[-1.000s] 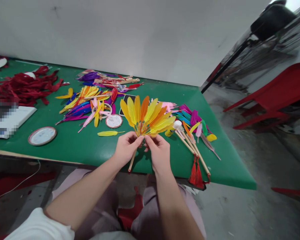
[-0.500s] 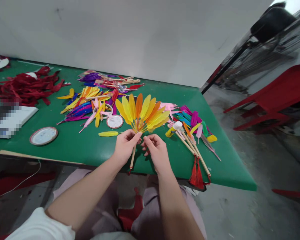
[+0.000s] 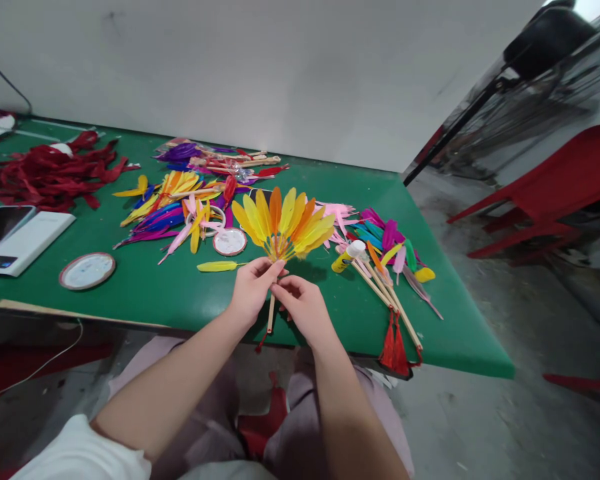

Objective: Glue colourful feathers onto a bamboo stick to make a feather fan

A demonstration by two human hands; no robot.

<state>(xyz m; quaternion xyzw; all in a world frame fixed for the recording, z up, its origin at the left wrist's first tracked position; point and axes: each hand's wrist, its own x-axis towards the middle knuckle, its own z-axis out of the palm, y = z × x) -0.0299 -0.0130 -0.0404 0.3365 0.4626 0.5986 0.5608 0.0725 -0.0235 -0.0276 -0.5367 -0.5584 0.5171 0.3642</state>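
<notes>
Feather fan (image 3: 294, 217) pinched at base by left hand (image 3: 253, 287); right hand (image 3: 304, 304) bunched at handle (image 3: 271, 317), fingers' clamp unclear. Quills (image 3: 279, 247) could be skewed by uneven pinching.

Just beyond the fingers (image 3: 272, 273) spreads the feather fan (image 3: 279, 223), while on the bench (image 3: 180, 300) a loose feather (image 3: 217, 266) and, farther out, a dish (image 3: 87, 271) lie left of them, a tube (image 3: 349, 256) and tasselled sticks (image 3: 403, 318) right

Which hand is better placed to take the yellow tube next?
Probably the right hand: the yellow tube lies nearer to it, while the left hand holds the feather fan.
</notes>
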